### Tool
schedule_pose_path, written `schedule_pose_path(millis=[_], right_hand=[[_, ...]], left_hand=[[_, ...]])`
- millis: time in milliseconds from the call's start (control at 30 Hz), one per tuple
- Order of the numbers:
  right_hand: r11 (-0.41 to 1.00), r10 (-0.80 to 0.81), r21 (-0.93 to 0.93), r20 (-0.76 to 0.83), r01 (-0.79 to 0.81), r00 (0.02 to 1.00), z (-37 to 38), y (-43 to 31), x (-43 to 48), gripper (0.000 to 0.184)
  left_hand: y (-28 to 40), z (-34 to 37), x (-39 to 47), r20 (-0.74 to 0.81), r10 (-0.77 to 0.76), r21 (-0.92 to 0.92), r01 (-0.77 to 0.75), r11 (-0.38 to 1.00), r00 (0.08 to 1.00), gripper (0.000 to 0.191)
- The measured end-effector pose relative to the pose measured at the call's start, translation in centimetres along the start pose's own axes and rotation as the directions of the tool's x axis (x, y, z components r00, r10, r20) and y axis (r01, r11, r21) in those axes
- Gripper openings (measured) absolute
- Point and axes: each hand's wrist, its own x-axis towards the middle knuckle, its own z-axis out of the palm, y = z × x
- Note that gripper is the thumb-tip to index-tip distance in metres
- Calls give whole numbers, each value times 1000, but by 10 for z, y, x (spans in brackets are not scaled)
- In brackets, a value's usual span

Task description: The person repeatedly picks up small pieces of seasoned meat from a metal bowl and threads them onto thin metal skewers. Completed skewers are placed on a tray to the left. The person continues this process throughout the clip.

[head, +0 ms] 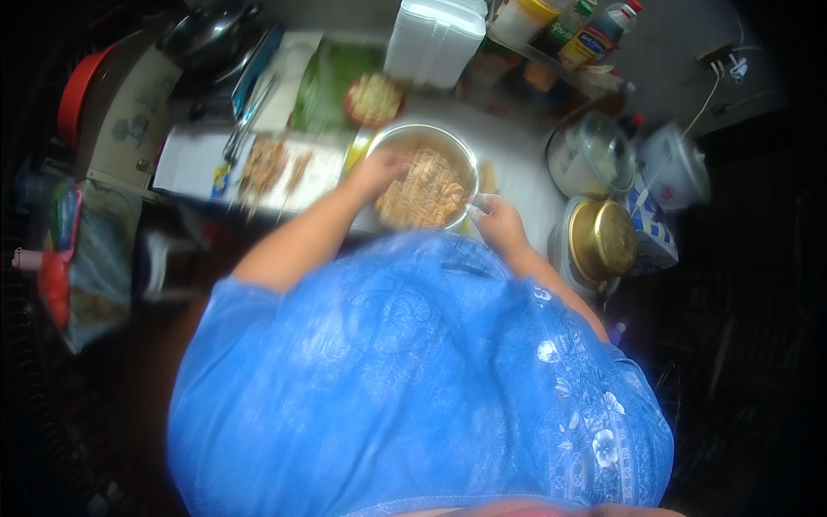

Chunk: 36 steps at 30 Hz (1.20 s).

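Note:
A round steel bowl (pixel 477 173) holds strips of orange-brown meat (pixel 426 187), apparently coated in marinade. My left hand (pixel 381 171) reaches over its left rim, fingertips at the inner wall beside the meat; blur hides whether anything is pinched. At the bowl's right rim is my right hand (pixel 501 223), thumb and fingers close together. Something whitish or clear shows at those fingertips, too blurred to name. Left of the bowl, skewered meat (pixel 263 165) lies on a pale board or tray (pixel 316 184), its sticks pointing towards me.
Behind the bowl stand a red bowl of pale chopped pieces (pixel 375 100), a green leaf (pixel 326 77) and stacked white foam containers (pixel 436 45). Metal tongs (pixel 249 123) lie at left. A lidded clear container (pixel 591 155) and a gold-coloured pot (pixel 604 239) stand at right.

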Motion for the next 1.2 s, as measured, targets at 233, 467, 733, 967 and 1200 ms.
schedule_pose_path(millis=[233,467,733,967,1200], right_hand=[[999,35,14,11,-35,999,1,-1,-2,27],[998,36,52,6,-36,999,9,-8,-4,26],[980,110,166,-2,-108,994,7,-12,-8,27],[977,77,200,-10,-73,997,19,3,-3,28],[970,108,211,69,-121,992,25,-13,0,26]], left_hand=[[7,7,-9,57,-49,-152,57,987,997,28],[-9,16,-4,69,-105,-321,122,939,992,31],[11,34,-15,7,-125,-673,97,733,992,34],[13,35,-18,176,-85,-774,192,603,981,25],[15,48,-24,176,-81,-834,192,518,981,25]])
